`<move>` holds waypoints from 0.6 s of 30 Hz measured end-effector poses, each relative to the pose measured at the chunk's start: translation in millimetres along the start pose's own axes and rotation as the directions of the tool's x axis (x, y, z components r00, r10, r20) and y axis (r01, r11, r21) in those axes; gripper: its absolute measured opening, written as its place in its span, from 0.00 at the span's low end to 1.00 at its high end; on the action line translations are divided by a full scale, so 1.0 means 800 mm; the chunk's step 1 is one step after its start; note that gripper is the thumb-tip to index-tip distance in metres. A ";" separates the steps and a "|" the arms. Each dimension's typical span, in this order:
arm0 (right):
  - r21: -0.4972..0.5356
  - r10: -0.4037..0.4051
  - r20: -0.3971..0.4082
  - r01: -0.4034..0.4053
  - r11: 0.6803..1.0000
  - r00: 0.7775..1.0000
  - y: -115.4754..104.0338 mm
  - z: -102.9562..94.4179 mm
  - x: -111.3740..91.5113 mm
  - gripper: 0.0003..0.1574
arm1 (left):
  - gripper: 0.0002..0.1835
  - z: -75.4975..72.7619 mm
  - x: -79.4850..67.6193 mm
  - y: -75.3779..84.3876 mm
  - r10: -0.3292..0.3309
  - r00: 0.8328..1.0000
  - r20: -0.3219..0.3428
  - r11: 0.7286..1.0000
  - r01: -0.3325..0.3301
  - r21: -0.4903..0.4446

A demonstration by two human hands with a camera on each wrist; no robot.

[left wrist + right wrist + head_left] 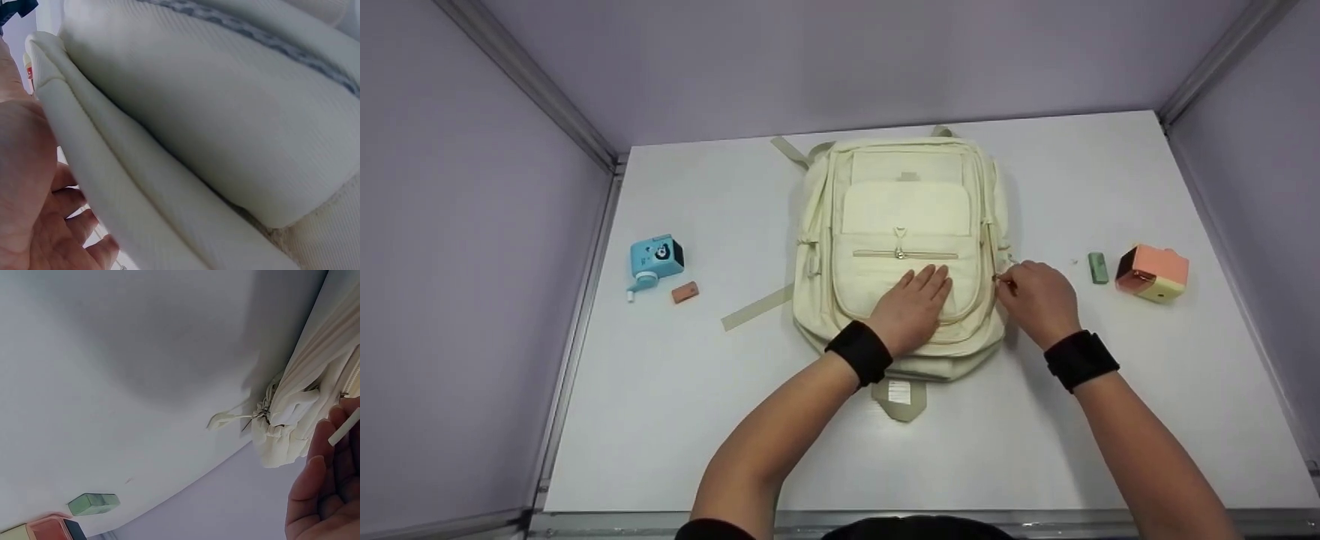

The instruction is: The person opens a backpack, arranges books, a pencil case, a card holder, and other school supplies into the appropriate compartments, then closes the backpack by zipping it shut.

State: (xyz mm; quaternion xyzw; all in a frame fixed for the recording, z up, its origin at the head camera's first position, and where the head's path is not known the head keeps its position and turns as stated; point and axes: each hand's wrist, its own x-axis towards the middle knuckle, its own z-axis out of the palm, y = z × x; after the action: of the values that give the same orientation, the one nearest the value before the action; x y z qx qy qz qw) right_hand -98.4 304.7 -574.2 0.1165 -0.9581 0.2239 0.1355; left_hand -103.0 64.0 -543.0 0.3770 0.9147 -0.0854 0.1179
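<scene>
A cream backpack (pixel 911 206) lies front side up, its top handle pointing at the person. My left hand (pixel 911 307) rests with straight fingers on its front pocket, below a short horizontal zipper (pixel 905 254). In the left wrist view cream fabric folds (pixel 214 112) fill most of the picture beside the left hand (pixel 39 197). At the bag's right edge my right hand (pixel 1039 296) pinches a zipper pull. The right wrist view shows the pull's pale tab (pixel 344 428) at the curled fingers, close to zipper teeth (pixel 351 377). A gathered side pocket with a drawstring (pixel 225 418) hangs nearby.
Left of the bag are a blue pencil sharpener with a crank (pixel 656 259) and a reddish-brown eraser (pixel 685 292). On the right lie a green eraser (pixel 1098 268) and a pink-and-yellow sharpener (pixel 1153 274). A strap (pixel 757 308) sticks out leftward. Lilac panels (pixel 885 67) enclose the white table (pixel 660 420).
</scene>
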 end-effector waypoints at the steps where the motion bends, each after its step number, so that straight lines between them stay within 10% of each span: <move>1: 0.000 -0.002 -0.002 0.002 1.000 1.000 -0.001 0.000 -0.003 0.04 | 0.30 0.000 0.000 0.000 -0.001 1.000 -0.001 1.000 0.001 -0.003; 18: 0.021 0.026 0.204 -0.031 0.999 0.979 -0.020 -0.015 -0.023 0.06 | 0.34 0.003 0.001 -0.004 0.014 1.000 -0.025 0.999 -0.015 -0.042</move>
State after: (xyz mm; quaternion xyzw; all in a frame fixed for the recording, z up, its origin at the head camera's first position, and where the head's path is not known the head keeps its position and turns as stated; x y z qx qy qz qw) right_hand -74.3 298.9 -563.2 0.1267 -0.9657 0.2242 0.0322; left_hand -105.3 61.6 -545.1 0.3820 0.9150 -0.0608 0.1149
